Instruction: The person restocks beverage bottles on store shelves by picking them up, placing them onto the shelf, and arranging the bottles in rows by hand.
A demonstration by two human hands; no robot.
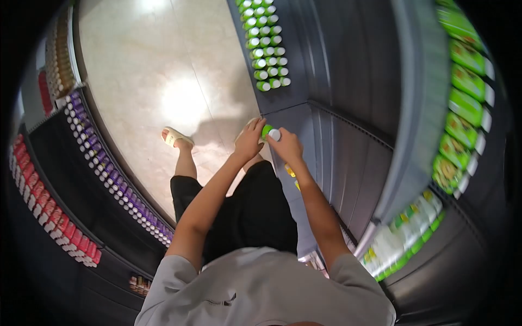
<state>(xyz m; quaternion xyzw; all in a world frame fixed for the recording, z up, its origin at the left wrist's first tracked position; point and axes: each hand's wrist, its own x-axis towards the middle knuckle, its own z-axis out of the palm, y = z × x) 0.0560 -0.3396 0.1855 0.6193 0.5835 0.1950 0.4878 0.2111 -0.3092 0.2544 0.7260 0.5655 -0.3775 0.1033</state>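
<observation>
A small green bottle with a white cap is between my two hands, above the edge of the low grey shelf. My left hand is at the bottle's green body, its fingers closed against it. My right hand has its fingers closed at the white cap. Part of the bottle is hidden by the fingers. Beyond my hands, rows of similar green bottles with white caps stand on the low shelf.
Purple bottles and red packs line the shelves at left. Green packs and clear bottles fill the upper shelf at right. A sandalled foot stands on the pale floor.
</observation>
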